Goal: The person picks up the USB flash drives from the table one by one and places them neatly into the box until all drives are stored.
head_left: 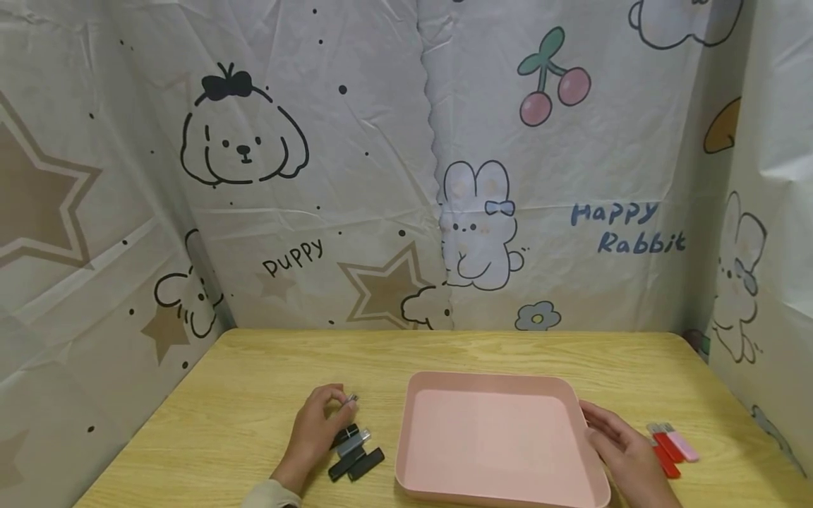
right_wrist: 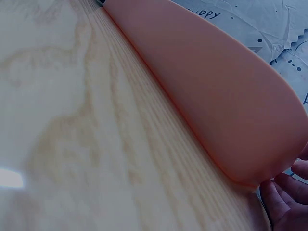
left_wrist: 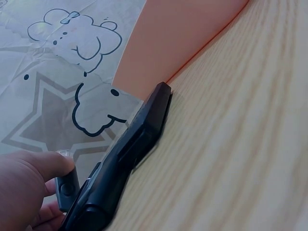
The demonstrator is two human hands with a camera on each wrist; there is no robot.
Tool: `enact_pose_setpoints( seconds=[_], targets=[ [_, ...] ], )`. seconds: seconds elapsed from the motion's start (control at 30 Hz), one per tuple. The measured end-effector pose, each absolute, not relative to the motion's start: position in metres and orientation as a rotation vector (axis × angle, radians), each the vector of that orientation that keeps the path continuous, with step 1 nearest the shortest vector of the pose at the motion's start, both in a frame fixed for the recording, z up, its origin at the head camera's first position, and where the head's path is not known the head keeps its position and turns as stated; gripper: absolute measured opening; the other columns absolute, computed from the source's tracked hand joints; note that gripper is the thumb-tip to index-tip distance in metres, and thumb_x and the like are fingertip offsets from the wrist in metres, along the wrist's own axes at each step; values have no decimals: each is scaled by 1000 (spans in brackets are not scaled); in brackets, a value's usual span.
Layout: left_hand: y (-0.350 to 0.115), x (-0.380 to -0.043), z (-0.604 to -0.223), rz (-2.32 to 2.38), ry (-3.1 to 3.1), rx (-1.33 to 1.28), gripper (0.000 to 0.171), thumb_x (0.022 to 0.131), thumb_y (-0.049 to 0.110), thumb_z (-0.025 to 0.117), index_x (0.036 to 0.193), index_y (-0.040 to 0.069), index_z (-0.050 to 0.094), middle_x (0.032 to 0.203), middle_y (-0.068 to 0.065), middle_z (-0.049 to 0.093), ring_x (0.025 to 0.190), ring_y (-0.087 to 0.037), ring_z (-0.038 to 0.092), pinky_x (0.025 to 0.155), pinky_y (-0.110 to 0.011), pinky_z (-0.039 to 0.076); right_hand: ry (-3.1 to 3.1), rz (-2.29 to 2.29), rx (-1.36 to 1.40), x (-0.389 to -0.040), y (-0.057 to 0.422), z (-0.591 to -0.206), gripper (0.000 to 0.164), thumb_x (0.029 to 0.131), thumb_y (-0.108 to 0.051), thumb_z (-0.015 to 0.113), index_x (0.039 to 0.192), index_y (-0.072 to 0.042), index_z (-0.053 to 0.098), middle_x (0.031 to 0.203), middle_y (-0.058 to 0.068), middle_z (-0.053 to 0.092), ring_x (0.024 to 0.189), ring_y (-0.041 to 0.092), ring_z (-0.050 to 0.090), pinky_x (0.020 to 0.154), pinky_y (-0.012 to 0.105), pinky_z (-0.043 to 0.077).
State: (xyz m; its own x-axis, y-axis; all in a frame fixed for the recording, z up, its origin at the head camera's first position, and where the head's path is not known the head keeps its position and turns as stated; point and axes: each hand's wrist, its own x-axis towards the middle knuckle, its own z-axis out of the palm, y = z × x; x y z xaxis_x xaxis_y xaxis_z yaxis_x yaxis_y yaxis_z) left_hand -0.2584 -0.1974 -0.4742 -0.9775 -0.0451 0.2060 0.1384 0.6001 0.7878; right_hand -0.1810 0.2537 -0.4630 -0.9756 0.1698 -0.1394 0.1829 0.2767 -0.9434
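Note:
My left hand [head_left: 315, 425] pinches a dark USB flash drive [left_wrist: 67, 188] between thumb and fingers, its tip standing up past the fingertips. Right beside that hand lies a small group of black and grey USB flash drives [head_left: 366, 464], some overlapping. The left wrist view has black drives [left_wrist: 142, 132] close up on the table. A shallow pink tray [head_left: 498, 434] sits to the right of them, with bare floor showing. My right hand [head_left: 625, 451] holds the tray's right side, thumb at the rim and fingers along the outer wall.
Several red and pink sticks with silvery ends [head_left: 668, 447] lie to the right of my right hand. Everything rests on a light wood-grain table [head_left: 254, 374]. Printed cloth sheets [head_left: 375, 141] hang behind it and on both sides.

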Motion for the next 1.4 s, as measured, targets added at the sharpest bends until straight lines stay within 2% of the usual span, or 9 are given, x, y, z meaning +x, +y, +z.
enact_pose_setpoints(
  seconds=[0.1, 0.27, 0.37, 0.6, 0.8, 0.9, 1.1, 1.23, 1.4],
  targets=[
    [-196, -258, -473, -1332, -2616, -48, 13, 91, 24, 68, 88, 14, 60, 130, -13, 56, 130, -40, 43, 109, -59, 28, 2515, -1834, 344, -181, 254, -463, 59, 96, -42, 56, 146, -13, 43, 146, 14, 45, 111, -2, 54, 89, 25, 52],
    [-197, -258, -473, -1378, -2588, -7, 15, 92, 26, 66, 94, 12, 62, 131, -13, 57, 130, -40, 43, 109, -59, 28, 2515, -1815, 386, -182, 253, -464, 57, 97, -40, 56, 145, -13, 43, 145, 15, 45, 124, 20, 52, 89, 28, 53],
    [-197, -258, -473, -1412, -2553, 28, 19, 92, 29, 66, 98, 12, 62, 129, -11, 58, 128, -37, 47, 108, -57, 31, 2521, -1811, 390, -182, 252, -464, 57, 97, -39, 56, 146, -12, 42, 145, 16, 45, 128, 27, 49, 89, 29, 53],
    [-196, -257, -472, -1454, -2398, 82, 22, 92, 33, 65, 102, 13, 64, 117, -7, 64, 106, -30, 63, 91, -44, 51, 2516, -1830, 360, -182, 253, -464, 56, 97, -38, 56, 145, -13, 42, 146, 15, 45, 125, 19, 51, 90, 27, 52],
    [-192, -255, -468, -1406, -2348, 48, 19, 93, 30, 66, 99, 13, 63, 102, -3, 66, 99, -17, 59, 81, -29, 52, 2516, -1833, 360, -182, 253, -464, 56, 97, -39, 56, 145, -14, 42, 145, 14, 45, 123, 16, 52, 90, 27, 52],
    [-190, -253, -467, -1395, -2335, 12, 17, 93, 29, 66, 98, 14, 63, 96, 0, 66, 93, -14, 59, 76, -25, 51, 2512, -1834, 358, -182, 253, -464, 58, 96, -41, 56, 146, -14, 42, 146, 14, 45, 123, 17, 52, 90, 27, 52],
    [-186, -251, -468, -1433, -2335, -64, 15, 93, 31, 66, 98, 18, 61, 92, 2, 65, 77, -13, 63, 66, -24, 51, 2511, -1832, 356, -182, 253, -463, 57, 97, -41, 56, 146, -14, 42, 146, 14, 45, 123, 15, 52, 90, 27, 52],
    [-184, -249, -468, -1534, -2315, -83, 14, 92, 30, 66, 98, 19, 61, 95, 0, 63, 65, -17, 62, 58, -26, 54, 2504, -1834, 350, -182, 253, -463, 58, 97, -41, 55, 146, -14, 41, 147, 14, 44, 121, 10, 52, 90, 26, 52],
    [-179, -247, -467, -1615, -2304, -111, 14, 92, 29, 67, 99, 18, 61, 95, -2, 62, 61, -20, 62, 55, -27, 54, 2487, -1854, 332, -181, 254, -463, 59, 96, -42, 56, 146, -13, 41, 147, 14, 44, 114, 1, 53, 89, 24, 51]
  ],
)
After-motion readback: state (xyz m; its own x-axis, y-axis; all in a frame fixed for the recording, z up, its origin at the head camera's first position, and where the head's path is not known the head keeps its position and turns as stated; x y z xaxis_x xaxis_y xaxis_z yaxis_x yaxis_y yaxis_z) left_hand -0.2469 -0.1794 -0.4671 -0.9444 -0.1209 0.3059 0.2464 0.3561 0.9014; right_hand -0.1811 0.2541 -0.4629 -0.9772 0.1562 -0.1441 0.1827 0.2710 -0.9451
